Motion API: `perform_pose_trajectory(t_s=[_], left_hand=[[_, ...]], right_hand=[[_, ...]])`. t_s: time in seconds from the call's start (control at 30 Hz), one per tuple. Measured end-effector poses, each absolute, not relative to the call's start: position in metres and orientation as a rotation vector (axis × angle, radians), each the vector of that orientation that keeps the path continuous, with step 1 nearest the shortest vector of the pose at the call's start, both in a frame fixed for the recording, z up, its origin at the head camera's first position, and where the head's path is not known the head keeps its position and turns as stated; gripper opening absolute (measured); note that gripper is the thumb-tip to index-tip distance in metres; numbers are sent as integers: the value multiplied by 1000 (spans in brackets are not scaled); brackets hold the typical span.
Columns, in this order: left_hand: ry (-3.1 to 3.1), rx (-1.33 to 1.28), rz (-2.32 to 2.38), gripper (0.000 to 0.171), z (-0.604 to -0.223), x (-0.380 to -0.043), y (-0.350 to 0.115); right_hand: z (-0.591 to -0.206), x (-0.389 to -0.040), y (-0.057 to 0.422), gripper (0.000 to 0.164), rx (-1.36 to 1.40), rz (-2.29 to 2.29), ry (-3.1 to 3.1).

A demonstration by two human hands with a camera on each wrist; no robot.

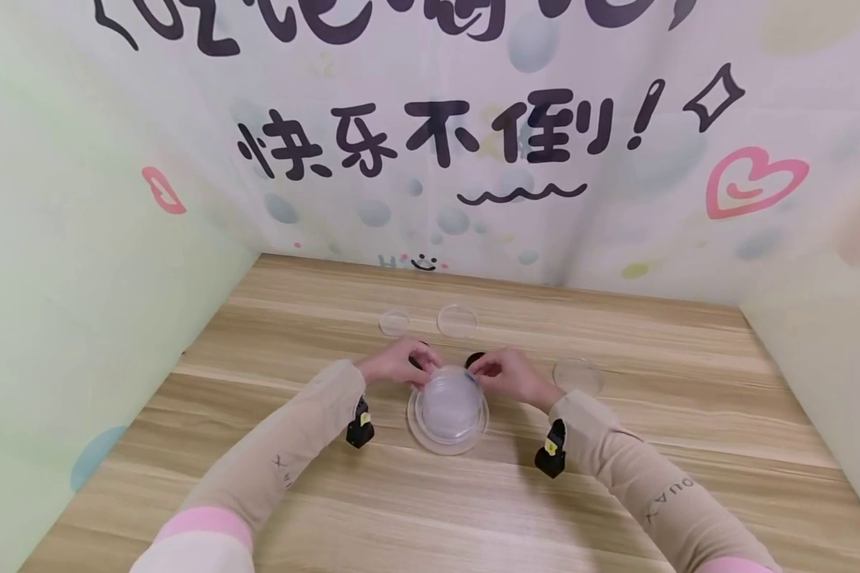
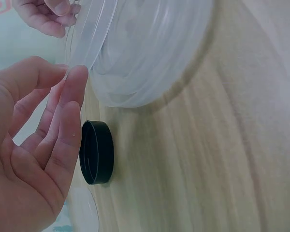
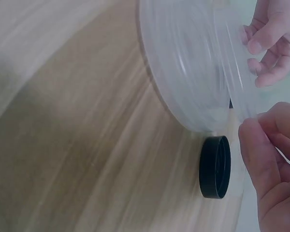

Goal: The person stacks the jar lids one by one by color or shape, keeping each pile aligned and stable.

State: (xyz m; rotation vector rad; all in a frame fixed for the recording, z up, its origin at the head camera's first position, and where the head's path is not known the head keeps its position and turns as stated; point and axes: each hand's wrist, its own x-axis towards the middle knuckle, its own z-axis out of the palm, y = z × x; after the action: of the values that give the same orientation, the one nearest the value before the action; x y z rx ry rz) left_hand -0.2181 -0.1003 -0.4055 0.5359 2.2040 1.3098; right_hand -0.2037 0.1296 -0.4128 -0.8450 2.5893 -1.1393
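A shallow clear round plastic dish [image 1: 453, 404] is held tilted over a stack of wider clear round dishes [image 1: 447, 448]. At the dish's far left rim, the left hand [image 1: 401, 362] pinches the edge between thumb and fingertips. Across from it, the right hand [image 1: 514, 374] pinches the far right rim the same way. The left wrist view shows the dish's thin edge [image 2: 94, 38] in the left fingertips, above the stack [image 2: 150, 58]. From the right wrist, the dish [image 3: 232, 63] appears slightly apart from the stack at its near side.
A black round cap [image 2: 97, 152] lies beside the stack near the left hand, and another black cap [image 3: 215, 166] near the right. Farther back are a small clear disc [image 1: 395, 322] and a larger one [image 1: 457, 321]. Another clear disc [image 1: 579, 377] lies beyond the right wrist.
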Motion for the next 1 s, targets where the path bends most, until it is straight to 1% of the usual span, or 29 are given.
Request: perform_pose_trajectory(t_s=[0.2,0.47,0.7,1.0], left_hand=[[2211,510,1269,27,-408,-212,-104],[2245,541,1251,27,-414,-208,-105],[2236,545,1275,27,-418,-206,-107],[2280,549,1257,26,-420,-203,-106]], right_hand=[[-420,-199,127,15,-925,-1127,2605],[-426,-197,125,16,-878,-1133,2599],[-427,-196,127,14,-947,-1166,2578],[-429,-195,129,15,-941,-1202,2549]])
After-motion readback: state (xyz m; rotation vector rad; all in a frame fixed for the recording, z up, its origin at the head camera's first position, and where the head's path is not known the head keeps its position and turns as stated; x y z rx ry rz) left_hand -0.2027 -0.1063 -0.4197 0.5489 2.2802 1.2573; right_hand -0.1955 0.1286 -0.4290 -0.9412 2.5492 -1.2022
